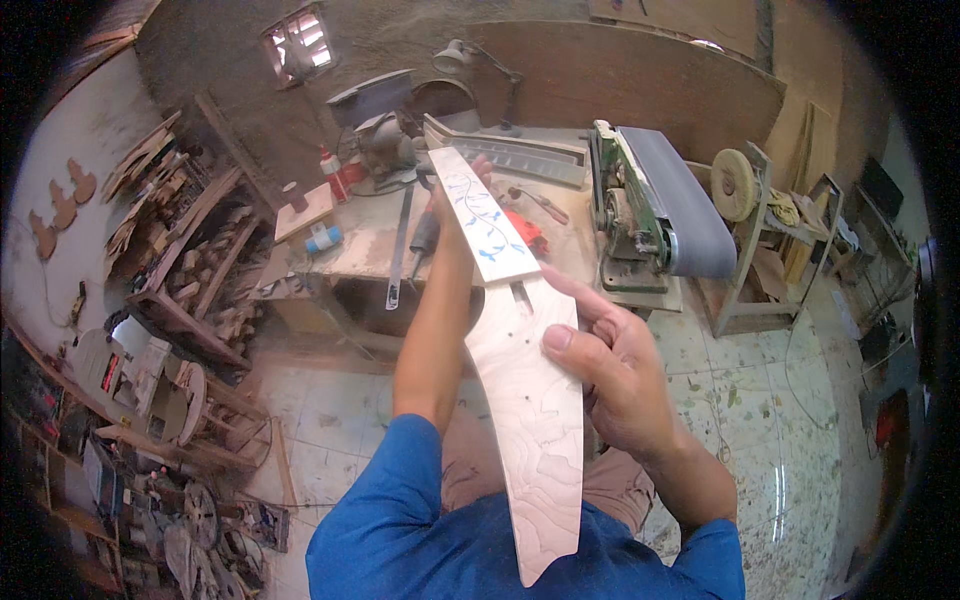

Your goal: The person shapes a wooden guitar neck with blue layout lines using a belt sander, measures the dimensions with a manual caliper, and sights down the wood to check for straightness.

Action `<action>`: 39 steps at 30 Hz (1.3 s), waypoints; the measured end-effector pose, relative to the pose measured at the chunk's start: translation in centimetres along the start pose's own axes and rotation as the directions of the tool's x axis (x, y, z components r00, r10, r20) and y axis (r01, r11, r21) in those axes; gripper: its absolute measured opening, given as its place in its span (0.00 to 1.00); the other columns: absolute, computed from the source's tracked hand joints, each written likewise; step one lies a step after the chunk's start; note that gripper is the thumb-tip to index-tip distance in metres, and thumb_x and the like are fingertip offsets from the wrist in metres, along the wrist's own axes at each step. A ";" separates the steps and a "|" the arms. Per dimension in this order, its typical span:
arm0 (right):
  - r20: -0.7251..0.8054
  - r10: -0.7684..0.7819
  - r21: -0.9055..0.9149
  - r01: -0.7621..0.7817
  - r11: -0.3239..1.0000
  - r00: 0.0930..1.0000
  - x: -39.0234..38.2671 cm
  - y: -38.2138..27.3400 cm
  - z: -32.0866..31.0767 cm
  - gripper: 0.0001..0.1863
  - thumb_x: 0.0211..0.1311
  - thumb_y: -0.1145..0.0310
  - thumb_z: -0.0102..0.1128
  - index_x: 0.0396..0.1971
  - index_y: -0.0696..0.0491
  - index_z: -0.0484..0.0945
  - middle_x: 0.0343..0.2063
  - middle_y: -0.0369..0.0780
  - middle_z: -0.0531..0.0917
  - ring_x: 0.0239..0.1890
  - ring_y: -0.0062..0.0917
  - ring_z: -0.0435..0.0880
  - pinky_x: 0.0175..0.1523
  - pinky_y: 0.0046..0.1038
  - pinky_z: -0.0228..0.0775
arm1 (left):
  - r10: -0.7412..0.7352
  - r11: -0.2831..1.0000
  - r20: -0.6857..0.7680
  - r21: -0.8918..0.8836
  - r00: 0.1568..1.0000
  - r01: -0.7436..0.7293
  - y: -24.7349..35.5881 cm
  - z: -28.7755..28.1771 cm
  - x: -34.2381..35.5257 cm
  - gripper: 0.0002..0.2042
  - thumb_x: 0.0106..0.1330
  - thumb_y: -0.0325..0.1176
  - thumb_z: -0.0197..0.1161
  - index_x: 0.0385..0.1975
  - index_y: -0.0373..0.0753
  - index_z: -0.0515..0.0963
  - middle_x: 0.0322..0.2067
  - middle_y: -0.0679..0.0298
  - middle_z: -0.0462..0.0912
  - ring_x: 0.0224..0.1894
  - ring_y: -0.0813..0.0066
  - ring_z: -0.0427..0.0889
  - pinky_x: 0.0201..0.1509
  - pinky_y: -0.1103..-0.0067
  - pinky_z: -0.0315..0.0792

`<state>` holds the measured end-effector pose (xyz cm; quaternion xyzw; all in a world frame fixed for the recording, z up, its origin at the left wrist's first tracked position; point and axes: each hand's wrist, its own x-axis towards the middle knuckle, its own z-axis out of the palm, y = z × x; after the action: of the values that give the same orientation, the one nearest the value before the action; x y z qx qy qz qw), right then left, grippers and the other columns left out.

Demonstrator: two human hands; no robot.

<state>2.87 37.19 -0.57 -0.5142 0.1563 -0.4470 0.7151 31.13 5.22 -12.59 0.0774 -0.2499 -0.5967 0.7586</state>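
A pale wooden guitar neck [532, 400] slants away from my chest, its broad headstock toward me. A blue vine pattern [480, 218] decorates its narrow far part. The headstock has a short slot and several small holes. My left hand [482, 167] wraps around the far end from beneath, mostly hidden behind the wood. On the headstock's right edge, my right hand [612, 365] is closed with the thumb on top and the index finger stretched along the side.
Ahead stands a workbench [365, 245] with a long metal strip [401, 245], a glue bottle [329, 161], a blue roll [322, 237] and a grinder [388, 140]. A belt sander [690, 215] stands to its right. Shelves of wood offcuts [195, 265] line the left.
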 end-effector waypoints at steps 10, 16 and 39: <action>0.027 -0.020 0.039 0.019 0.999 0.999 1.2 -1.7 0.8 0.38 0.72 0.69 0.60 0.73 0.69 0.53 0.55 0.47 0.81 0.52 0.21 0.84 0.55 0.23 0.78 | 0.018 1.000 -0.017 -0.008 1.000 -0.019 0.3 0.4 2.2 0.30 0.80 0.53 0.42 0.66 0.31 0.59 0.57 0.41 0.77 0.50 0.54 0.85 0.48 0.68 0.85; -0.007 -0.051 0.064 0.051 0.997 0.999 1.1 -2.4 1.2 0.36 0.68 0.69 0.59 0.70 0.70 0.59 0.57 0.53 0.80 0.53 0.26 0.85 0.59 0.25 0.79 | 0.072 0.996 -0.063 0.048 0.995 -0.069 -0.8 2.4 1.3 0.31 0.80 0.54 0.42 0.68 0.31 0.57 0.59 0.40 0.75 0.53 0.53 0.83 0.50 0.68 0.84; 0.006 -0.105 0.073 0.104 0.992 0.994 1.3 -3.5 1.3 0.37 0.69 0.67 0.61 0.70 0.70 0.58 0.52 0.50 0.82 0.46 0.23 0.88 0.48 0.20 0.82 | 0.019 0.996 -0.050 0.092 0.999 -0.014 -1.4 5.3 1.1 0.35 0.79 0.56 0.35 0.70 0.28 0.56 0.60 0.41 0.76 0.58 0.48 0.80 0.64 0.60 0.74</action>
<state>2.77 36.67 3.35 -0.4976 0.1091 -0.4866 0.7097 27.64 4.71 -8.29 0.1251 -0.2583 -0.5762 0.7653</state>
